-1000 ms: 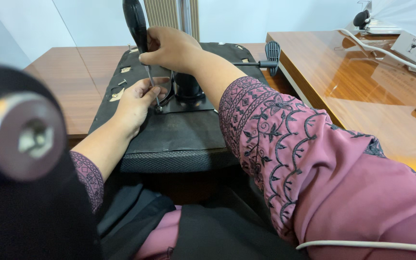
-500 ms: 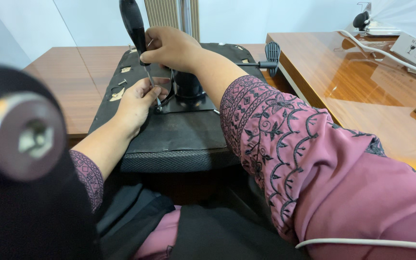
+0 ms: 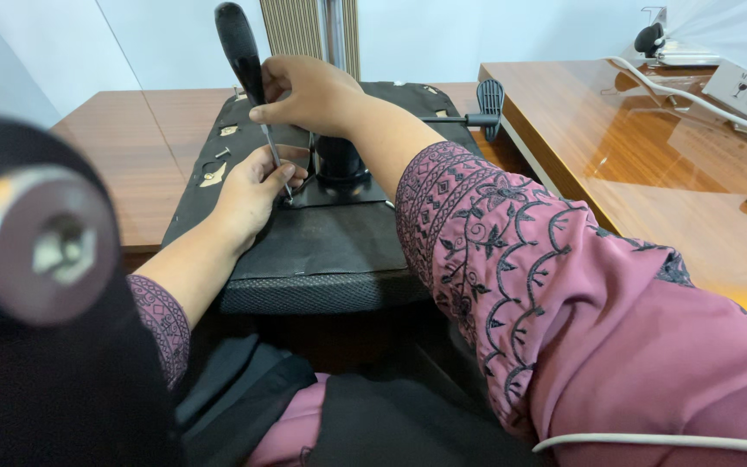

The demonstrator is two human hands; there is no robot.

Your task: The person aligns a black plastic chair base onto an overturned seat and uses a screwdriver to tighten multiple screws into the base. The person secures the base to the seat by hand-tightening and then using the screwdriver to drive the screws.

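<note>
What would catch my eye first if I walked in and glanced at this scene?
Probably the black-handled screwdriver standing nearly upright at top centre, gripped by the right hand while the left hand steadies its shaft near the tip. Both work over an upturned black chair seat lying on the wooden table. A big blurred black wheel with a shiny metal hub fills the left foreground.

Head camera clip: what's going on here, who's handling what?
A person in a pink embroidered sleeve works on the underside of an upturned office chair seat lying on a wooden table. The right hand grips a black-handled screwdriver, tilted with its tip down at the metal plate around the seat's central column. The left hand rests on the seat, fingers steadying the shaft near the tip. A loose screw lies on the seat nearby.
</note>
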